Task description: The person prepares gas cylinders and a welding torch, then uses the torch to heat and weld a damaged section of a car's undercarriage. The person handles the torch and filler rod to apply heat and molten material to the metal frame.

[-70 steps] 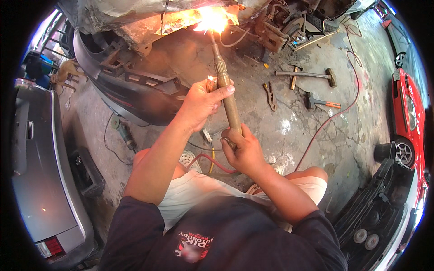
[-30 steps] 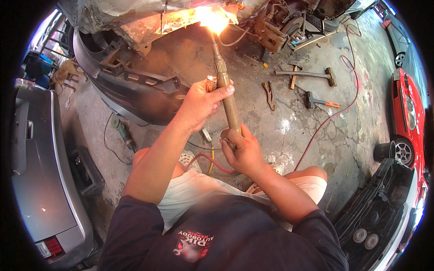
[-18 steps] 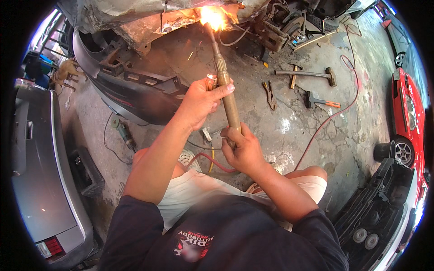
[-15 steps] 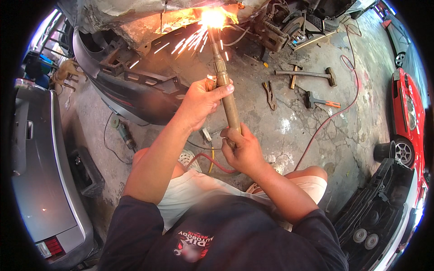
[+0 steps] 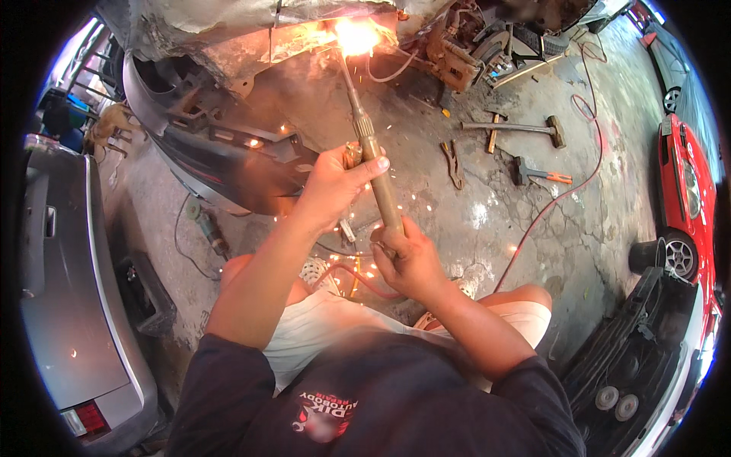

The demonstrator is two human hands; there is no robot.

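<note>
**Torch gripped in both hands, flame at the rusted car underside**

Fingers (image 5: 378,164) of the left hand (image 5: 335,183) are curled tight around the upper shaft of a brass cutting torch (image 5: 375,164), with the thumb laid across it. The right hand (image 5: 407,263) is closed around the torch's lower end, just below the left, so that the tool is held by both hands at once. The torch is tilted up and away from the person, and its tip is met by a bright flame (image 5: 356,34) at the rusted metal edge (image 5: 251,53) of a car body overhead. Orange sparks (image 5: 358,266) are scattered over the concrete floor (image 5: 487,228) near the hands. A red hose (image 5: 556,202) is trailed across the floor to the right. A sledgehammer (image 5: 518,127), a smaller hammer (image 5: 537,174) and pliers (image 5: 454,164) are laid on the floor well apart from the hands. No container is clearly shown; a dark bumper shell (image 5: 221,164) is lying left of the left hand, its contents not discernible.
</note>
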